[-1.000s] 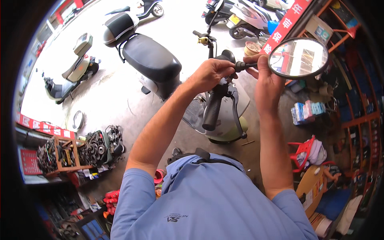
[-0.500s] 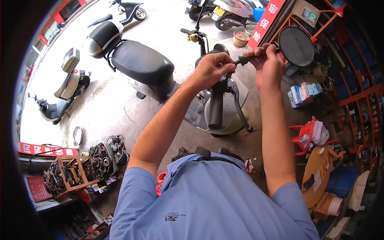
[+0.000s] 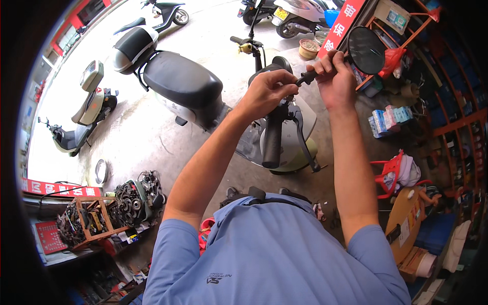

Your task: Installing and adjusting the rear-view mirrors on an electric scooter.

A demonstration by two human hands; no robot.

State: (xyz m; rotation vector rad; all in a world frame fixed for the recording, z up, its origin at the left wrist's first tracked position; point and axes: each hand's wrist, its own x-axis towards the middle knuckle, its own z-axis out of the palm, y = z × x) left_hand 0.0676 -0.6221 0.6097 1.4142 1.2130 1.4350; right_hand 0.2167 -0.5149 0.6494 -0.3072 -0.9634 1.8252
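A round black rear-view mirror [image 3: 366, 50] is held above the scooter's handlebar by its dark stem [image 3: 308, 78]. My right hand [image 3: 337, 85] has its fingers closed round the stem, close to the mirror head. Thumb and forefinger of my left hand [image 3: 269, 92] pinch at the stem's other end; the exact spot is partly covered by the fingers. Just beneath my hands are the black handlebar grip [image 3: 273, 145] and the brake lever [image 3: 303, 142] of a grey scooter. Its black seat [image 3: 181, 74] extends to the far left.
A black-and-white top box [image 3: 133, 49] sits behind the seat. Other scooters [image 3: 87, 119] are parked at left and far. Boxes of used parts [image 3: 133, 204] lie at lower left. At right are a red chair [image 3: 390, 175], a round wooden table [image 3: 402, 218], stacked packs [image 3: 389, 121] and shelving.
The mirror has shifted left and slightly up, and its face has turned so it looks narrower. My right hand moved a little left with it; my left hand stays nearly in place.
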